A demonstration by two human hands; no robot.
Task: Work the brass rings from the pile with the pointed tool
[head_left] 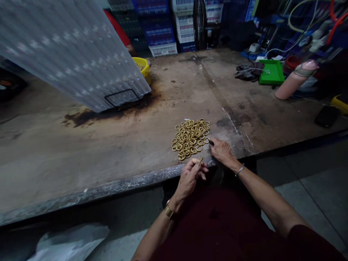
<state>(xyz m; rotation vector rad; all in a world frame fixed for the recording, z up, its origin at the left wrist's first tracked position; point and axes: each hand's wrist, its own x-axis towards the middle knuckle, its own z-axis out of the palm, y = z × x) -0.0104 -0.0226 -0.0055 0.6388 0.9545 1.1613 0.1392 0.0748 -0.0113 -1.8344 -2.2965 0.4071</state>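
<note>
A loose pile of brass-coloured rings (190, 137) lies near the table's front edge. Just in front of it, my left hand (189, 175) pinches one brass ring (201, 159) between thumb and finger, the other fingers curled. My right hand (222, 151) is at the pile's right side, its fingers closed around a small black object (211, 143) whose kind I cannot make out. The tip of that black piece meets a ring (207, 140) at the edge of the pile.
A stack of translucent ribbed sheets (81, 54) stands tilted on a black wire holder (123, 99) at left. Behind it are a yellow tub (146, 74) and a person's red sleeve (118, 29). On the right are a green tray (272, 72), a pink bottle (295, 81) and a dark phone-like object (327, 116).
</note>
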